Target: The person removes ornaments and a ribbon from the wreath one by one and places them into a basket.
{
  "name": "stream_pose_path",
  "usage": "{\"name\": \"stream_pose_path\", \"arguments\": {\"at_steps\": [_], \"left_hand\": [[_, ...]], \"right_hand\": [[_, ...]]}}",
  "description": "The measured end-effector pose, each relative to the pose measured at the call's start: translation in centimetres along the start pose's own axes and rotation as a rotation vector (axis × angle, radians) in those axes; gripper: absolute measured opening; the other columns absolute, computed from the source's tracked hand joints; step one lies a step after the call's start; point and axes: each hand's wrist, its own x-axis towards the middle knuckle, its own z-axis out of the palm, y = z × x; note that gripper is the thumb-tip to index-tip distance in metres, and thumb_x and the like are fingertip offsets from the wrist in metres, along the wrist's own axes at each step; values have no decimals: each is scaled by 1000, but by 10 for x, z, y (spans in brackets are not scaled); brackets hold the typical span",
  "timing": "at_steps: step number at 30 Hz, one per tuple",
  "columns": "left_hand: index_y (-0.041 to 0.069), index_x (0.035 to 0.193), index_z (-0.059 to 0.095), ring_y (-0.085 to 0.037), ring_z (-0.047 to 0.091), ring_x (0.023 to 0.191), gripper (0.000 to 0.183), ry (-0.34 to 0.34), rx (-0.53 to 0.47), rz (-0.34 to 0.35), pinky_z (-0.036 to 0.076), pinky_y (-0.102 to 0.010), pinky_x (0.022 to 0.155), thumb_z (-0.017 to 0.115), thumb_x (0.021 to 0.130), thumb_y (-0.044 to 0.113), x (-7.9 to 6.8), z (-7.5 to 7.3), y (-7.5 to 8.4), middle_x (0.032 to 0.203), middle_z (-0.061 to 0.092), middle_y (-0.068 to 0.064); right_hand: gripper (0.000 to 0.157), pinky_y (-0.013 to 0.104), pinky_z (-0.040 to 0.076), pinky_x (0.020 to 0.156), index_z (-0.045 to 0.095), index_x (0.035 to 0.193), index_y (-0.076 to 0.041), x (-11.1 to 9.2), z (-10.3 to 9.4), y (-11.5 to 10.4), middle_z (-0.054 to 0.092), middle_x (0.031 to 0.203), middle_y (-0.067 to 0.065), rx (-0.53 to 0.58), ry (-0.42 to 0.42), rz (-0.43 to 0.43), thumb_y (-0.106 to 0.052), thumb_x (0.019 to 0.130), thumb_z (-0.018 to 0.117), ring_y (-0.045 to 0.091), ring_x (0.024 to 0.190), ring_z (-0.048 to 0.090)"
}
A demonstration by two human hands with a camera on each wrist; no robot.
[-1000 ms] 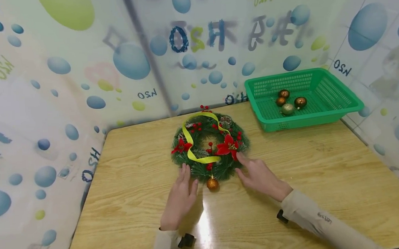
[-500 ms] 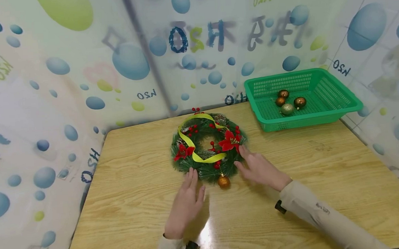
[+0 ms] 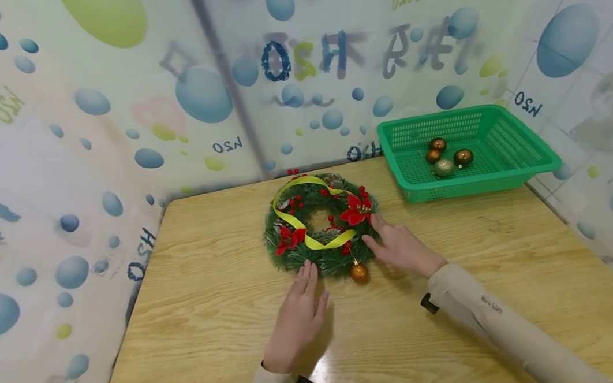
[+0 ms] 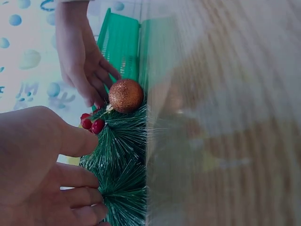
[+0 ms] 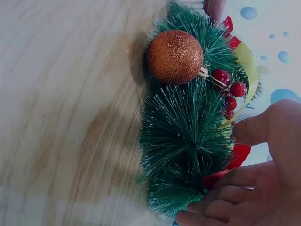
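Note:
A green wreath [image 3: 284,256] with red poinsettias [image 3: 356,210], red berries and pine cones lies flat on the wooden table. A yellow ribbon [image 3: 293,217] loops loosely over it. One glittery copper bauble [image 3: 360,272] hangs at its front edge and shows large in both wrist views. With fingers extended, my left hand [image 3: 295,322] touches the wreath's near edge, left of the bauble. On the wreath's right side, my right hand [image 3: 404,247] rests its fairly straight fingers against the greenery beside the right poinsettia. Neither hand curls round anything.
A green plastic basket [image 3: 485,183] stands at the table's back right, with several brown and gold baubles [image 3: 444,168] in it. Walls printed with blue bubbles border the table [image 3: 198,313] at the back and sides.
The wreath has turned counterclockwise on the table, carrying the bauble to the right and the left poinsettia nearer. My left hand has slid right along the front edge; the right hand has barely moved.

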Motion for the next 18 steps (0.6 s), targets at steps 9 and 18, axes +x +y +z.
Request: {"name": "stream_pose_path", "arguments": {"at_steps": [9, 18], "left_hand": [[-11, 150, 38, -44, 38, 146, 60, 13, 14, 45, 37, -51, 119, 57, 104, 23, 2, 4, 6, 157, 36, -31], [-13, 149, 38, -44, 38, 146, 59, -13, 33, 70, 38, -52, 120, 56, 104, 20, 6, 6, 13, 157, 36, -32]], "right_hand": [[75, 41, 55, 74, 18, 155, 14, 11, -6, 9, 62, 91, 23, -23, -31, -2, -38, 108, 47, 8, 37, 25], [75, 40, 56, 64, 21, 153, 14, 21, -13, 16, 67, 79, 21, -26, -24, -20, -39, 107, 48, 7, 37, 21]]}}
